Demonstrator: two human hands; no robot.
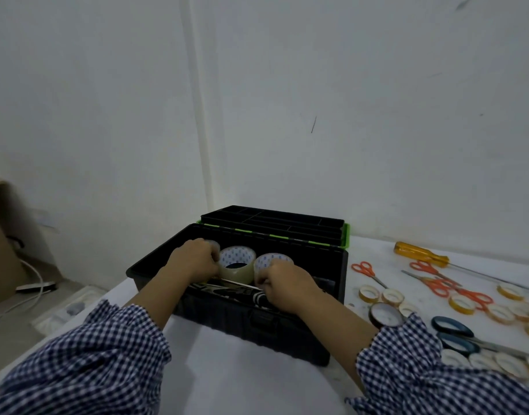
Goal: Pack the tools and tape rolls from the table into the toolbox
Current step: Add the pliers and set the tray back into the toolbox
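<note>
clear tape rolls (237, 262) stood on edge in black toolbox (227, 322), likely to save room; gripped one apiece by left hand (194, 262) and right hand (282, 283) for steadying.

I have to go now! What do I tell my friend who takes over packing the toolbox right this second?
Hands: the left hand grips the left clear roll. The right hand pinches the right clear roll.
Where: both rolls stand inside the open toolbox, behind a dark tool lying in it.
Done: those three things are in.
Left: everything on the table to the right, which is the yellow screwdriver, orange scissors, blue scissors and many small tape rolls.
</note>
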